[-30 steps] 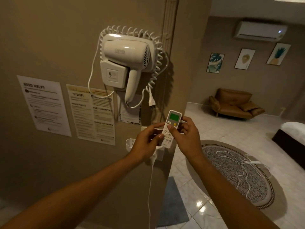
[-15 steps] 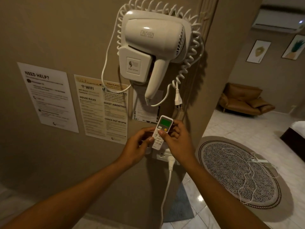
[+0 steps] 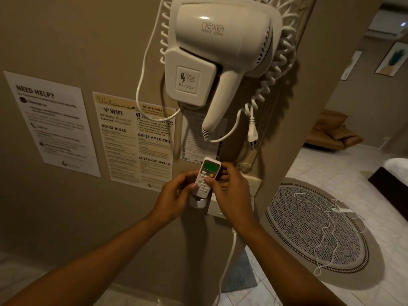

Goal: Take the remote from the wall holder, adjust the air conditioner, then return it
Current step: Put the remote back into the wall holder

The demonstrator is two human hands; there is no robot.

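Observation:
A white remote [image 3: 207,176] with a green screen and an orange button stands tilted, its lower end at the mouth of the white wall holder [image 3: 197,202]. My left hand [image 3: 176,196] grips its left side, thumb on the keypad. My right hand [image 3: 229,193] holds its right side, thumb on the buttons. The holder is fixed to the beige wall below the posted notices. The air conditioner [image 3: 387,23] hangs high on the far wall at the top right, partly cut off by the frame.
A white wall hair dryer [image 3: 220,56] with a coiled cord hangs just above my hands, its plug [image 3: 252,134] dangling. Paper notices [image 3: 134,140] cover the wall to the left. A socket plate [image 3: 250,186] sits behind my right hand. A round rug [image 3: 318,228] with a white cable lies on the tiled floor.
I have stepped closer to the wall and both hands have carried the remote down and left, until its lower end meets the wall holder. The air conditioner has slid to the frame's edge.

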